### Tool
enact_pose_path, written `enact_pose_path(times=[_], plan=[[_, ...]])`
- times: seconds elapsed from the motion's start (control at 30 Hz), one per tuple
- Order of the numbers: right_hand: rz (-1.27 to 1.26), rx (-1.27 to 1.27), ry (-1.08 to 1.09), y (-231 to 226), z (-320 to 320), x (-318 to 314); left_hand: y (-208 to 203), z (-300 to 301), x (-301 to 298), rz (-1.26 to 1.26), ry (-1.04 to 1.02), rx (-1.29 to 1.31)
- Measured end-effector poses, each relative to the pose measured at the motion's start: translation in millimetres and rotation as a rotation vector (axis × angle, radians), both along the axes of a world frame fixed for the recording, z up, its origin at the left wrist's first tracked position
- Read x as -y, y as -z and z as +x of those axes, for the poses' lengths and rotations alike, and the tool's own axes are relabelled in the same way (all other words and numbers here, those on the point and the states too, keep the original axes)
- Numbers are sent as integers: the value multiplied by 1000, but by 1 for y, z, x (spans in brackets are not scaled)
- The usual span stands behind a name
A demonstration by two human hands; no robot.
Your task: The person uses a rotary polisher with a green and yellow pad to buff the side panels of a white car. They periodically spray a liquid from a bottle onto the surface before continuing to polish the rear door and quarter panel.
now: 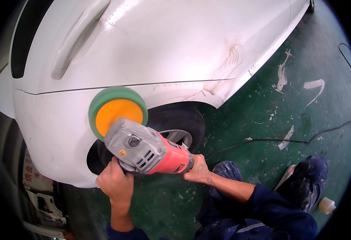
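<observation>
Both my hands are closed around a red and grey electric polisher [168, 157]. My left hand [116, 181] grips it near the grey head, while my right hand [198, 170] wraps the rear end of the red body. Its round green foam pad [140, 101], with an orange backing plate [117, 115], is at the white car's panel [55, 132] above the wheel arch. Whether the pad presses flat or is slightly apart, I cannot tell. The polisher partly hides the tire [195, 124] and its grey rim.
A door handle [76, 40] projects from the white door, which has brownish smears [232, 53]. A dark cord [277, 139] crosses the green, white-stained floor [259, 120]. A white bottle [326, 205] is beside my leg at the right. Car parts [45, 204] lie at the lower left.
</observation>
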State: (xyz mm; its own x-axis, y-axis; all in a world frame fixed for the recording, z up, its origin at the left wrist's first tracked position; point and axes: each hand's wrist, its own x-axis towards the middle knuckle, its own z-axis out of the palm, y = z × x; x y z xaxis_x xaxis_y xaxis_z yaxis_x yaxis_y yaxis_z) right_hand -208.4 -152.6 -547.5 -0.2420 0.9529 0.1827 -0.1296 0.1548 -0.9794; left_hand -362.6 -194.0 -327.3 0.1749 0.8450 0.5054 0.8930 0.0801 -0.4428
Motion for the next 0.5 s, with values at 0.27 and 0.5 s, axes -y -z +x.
enact_pose_path(times=[0.27, 0.5], plan=[[-87, -113, 55, 55, 9, 7, 26, 50, -41, -132, 101, -128], [-115, -158, 85, 60, 10, 16, 54, 59, -52, -243, 148, -101]])
